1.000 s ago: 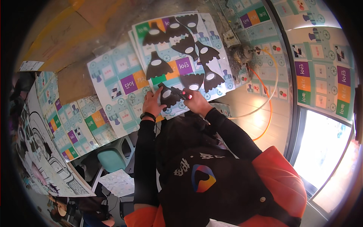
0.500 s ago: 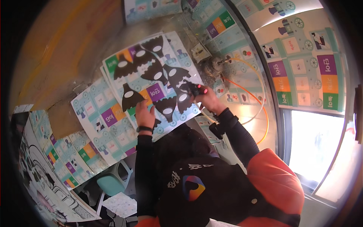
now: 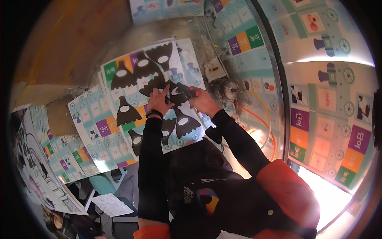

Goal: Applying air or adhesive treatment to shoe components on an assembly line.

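Observation:
My left hand rests with fingers spread on a dark, ragged-edged paper shape with a pale oval in it. My right hand is closed round a small black tool with red spots; its exact kind is unclear. The tool's front end lies over another dark shape, close to my left fingertips. Several similar shapes lie around my hands on a stack of printed sheets, one of them a flared shape below my right hand.
More printed sheets cover the surface to the left. A round, dirty metal fitting stands right of the stack, beside an orange cable. A metal edge runs along the right. A teal chair is below left.
My left hand has moved up and right, from a shape on the stack's left to one near the middle. My right hand and tool have shifted left to a shape higher up.

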`<state>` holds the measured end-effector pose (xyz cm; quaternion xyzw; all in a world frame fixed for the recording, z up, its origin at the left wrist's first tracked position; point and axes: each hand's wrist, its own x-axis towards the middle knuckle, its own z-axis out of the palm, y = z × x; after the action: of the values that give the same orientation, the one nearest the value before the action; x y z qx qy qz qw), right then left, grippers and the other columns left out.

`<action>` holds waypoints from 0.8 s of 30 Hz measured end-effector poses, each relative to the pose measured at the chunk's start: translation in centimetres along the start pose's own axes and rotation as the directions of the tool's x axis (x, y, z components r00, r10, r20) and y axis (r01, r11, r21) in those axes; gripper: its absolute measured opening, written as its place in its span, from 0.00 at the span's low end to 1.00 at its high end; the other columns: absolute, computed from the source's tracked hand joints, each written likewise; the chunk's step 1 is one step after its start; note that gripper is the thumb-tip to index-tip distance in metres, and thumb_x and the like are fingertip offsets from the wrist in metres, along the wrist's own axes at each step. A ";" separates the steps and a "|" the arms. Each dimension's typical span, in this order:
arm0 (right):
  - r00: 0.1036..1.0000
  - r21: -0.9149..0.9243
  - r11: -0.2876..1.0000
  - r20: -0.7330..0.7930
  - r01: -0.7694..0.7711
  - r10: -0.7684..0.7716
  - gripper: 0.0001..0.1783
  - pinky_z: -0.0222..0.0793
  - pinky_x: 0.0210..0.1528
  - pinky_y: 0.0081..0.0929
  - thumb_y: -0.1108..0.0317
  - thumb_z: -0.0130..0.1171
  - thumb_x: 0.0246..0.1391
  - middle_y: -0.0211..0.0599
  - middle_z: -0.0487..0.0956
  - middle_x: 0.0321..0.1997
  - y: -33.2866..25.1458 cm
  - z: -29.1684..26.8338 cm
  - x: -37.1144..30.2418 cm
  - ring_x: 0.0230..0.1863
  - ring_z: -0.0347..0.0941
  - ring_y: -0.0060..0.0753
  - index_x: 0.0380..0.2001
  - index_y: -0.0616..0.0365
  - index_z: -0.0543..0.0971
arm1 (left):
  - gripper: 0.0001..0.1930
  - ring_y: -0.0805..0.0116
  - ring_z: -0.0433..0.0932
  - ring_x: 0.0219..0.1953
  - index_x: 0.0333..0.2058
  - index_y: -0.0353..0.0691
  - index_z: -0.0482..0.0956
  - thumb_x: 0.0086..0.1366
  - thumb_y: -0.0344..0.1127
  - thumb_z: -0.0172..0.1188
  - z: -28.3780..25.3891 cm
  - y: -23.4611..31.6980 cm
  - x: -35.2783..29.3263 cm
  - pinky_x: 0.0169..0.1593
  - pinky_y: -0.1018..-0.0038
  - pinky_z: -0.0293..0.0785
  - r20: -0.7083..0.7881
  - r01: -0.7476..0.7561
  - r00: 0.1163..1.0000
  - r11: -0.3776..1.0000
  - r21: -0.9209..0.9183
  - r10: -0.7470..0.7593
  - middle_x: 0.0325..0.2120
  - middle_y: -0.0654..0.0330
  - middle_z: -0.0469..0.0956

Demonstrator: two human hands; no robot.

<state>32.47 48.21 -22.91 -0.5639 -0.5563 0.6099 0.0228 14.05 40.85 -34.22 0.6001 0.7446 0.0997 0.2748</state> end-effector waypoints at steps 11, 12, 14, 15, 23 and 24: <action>0.999 -0.031 0.999 0.049 -0.011 0.012 0.20 0.68 0.27 0.30 0.74 0.52 0.46 0.43 0.78 0.24 2.9 -0.4 2.7 0.22 0.73 0.30 0.45 0.61 0.76 | 0.47 0.56 0.71 0.47 0.63 0.65 0.63 0.42 0.42 0.76 -0.9 0.3 0.3 0.49 0.62 0.74 0.042 0.051 0.998 0.997 -0.053 -0.049 0.41 0.57 0.65; 0.997 -0.095 0.993 0.035 0.071 -0.068 0.20 0.68 0.28 0.31 0.73 0.53 0.46 0.45 0.78 0.24 3.4 -0.5 2.9 0.22 0.73 0.32 0.46 0.60 0.76 | 0.47 0.56 0.71 0.47 0.63 0.65 0.63 0.42 0.42 0.76 -1.0 0.3 0.2 0.49 0.62 0.74 0.042 0.051 0.998 0.997 -0.052 -0.049 0.41 0.57 0.65; 0.989 -0.161 0.976 0.025 0.150 -0.148 0.20 0.68 0.28 0.32 0.72 0.53 0.47 0.46 0.78 0.24 2.9 -0.7 2.7 0.23 0.74 0.35 0.46 0.59 0.76 | 0.46 0.56 0.70 0.47 0.63 0.64 0.64 0.42 0.42 0.76 -0.8 0.3 0.0 0.49 0.63 0.74 0.036 0.052 0.998 0.997 -0.051 -0.050 0.41 0.57 0.65; 0.994 -0.117 0.987 0.031 0.108 -0.105 0.19 0.69 0.31 0.34 0.72 0.53 0.47 0.49 0.78 0.26 2.6 -0.7 2.6 0.25 0.75 0.41 0.45 0.60 0.76 | 0.46 0.56 0.70 0.47 0.63 0.64 0.64 0.42 0.42 0.76 -0.8 0.3 0.0 0.49 0.63 0.74 0.037 0.052 0.998 0.997 -0.051 -0.050 0.41 0.57 0.65; 0.978 -0.258 0.955 -0.108 0.144 -0.177 0.14 0.70 0.36 0.38 0.68 0.54 0.49 0.53 0.79 0.30 3.3 -1.3 3.2 0.32 0.77 0.51 0.39 0.61 0.77 | 0.46 0.57 0.70 0.46 0.63 0.64 0.64 0.42 0.42 0.76 -0.6 0.3 0.2 0.49 0.63 0.73 0.022 0.025 0.999 0.998 -0.052 -0.024 0.41 0.57 0.65; 0.981 -0.262 0.958 -0.115 0.120 -0.154 0.15 0.70 0.35 0.37 0.68 0.54 0.49 0.52 0.79 0.29 3.5 -1.4 2.9 0.31 0.77 0.49 0.41 0.60 0.77 | 0.46 0.57 0.70 0.46 0.63 0.64 0.64 0.42 0.42 0.76 -0.6 0.4 0.3 0.49 0.63 0.73 0.020 0.022 1.000 0.998 -0.054 -0.021 0.41 0.57 0.65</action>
<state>34.52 49.77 -26.93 -0.5620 -0.6648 0.4912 0.0301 13.99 41.33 -33.58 0.5853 0.7453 0.1110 0.2993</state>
